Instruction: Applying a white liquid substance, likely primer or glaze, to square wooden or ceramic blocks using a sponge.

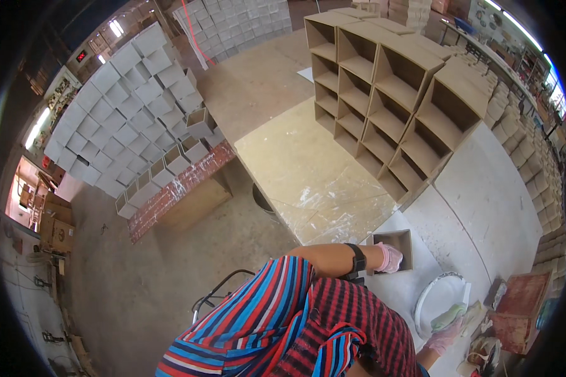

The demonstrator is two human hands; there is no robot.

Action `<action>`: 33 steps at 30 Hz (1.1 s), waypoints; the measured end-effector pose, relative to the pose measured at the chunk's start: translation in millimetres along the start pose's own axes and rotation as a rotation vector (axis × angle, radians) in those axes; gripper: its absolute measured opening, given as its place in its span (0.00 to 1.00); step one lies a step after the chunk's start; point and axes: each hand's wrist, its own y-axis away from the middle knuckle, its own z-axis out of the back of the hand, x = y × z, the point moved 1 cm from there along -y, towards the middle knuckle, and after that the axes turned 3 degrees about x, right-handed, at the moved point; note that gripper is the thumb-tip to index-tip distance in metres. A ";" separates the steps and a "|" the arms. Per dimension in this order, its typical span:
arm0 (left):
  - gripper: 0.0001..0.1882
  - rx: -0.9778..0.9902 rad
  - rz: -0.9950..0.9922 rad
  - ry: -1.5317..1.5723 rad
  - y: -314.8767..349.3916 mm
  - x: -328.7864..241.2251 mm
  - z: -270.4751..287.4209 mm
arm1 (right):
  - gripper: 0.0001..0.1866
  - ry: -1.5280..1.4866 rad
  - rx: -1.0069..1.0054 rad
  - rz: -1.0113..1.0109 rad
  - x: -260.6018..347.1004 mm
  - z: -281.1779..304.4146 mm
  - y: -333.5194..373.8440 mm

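My left hand (391,257), in a thin pinkish glove, grips the near side of an open brown box (401,239) that stands on the white work surface. Beside a round white basin (425,300), my right hand (445,340), gloved too, is closed on a pale green cloth (449,316) at the basin's right rim. A flat white strip lies across that rim. Part of the right hand's fingers is hidden by the cloth.
Brown open boxes (415,78) stand stacked on the table beyond my hands. White boxes (126,103) are piled at the left, several on a red plank (181,185). A reddish crate (516,311) and more cloths lie at the right. A metal bucket (262,198) stands below the table edge.
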 end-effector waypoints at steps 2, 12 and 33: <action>0.05 0.034 0.080 -0.034 4.6 -2.3 6.4 | 0.19 0.000 0.011 0.008 -3.7 3.9 -2.9; 0.04 -0.028 0.050 -0.030 -2.9 -0.3 -2.1 | 0.19 0.043 0.044 0.009 -23.1 31.9 -26.1; 0.03 -0.182 0.047 0.018 -26.1 2.3 -34.4 | 0.23 -0.055 0.078 -0.080 -19.8 24.1 -14.5</action>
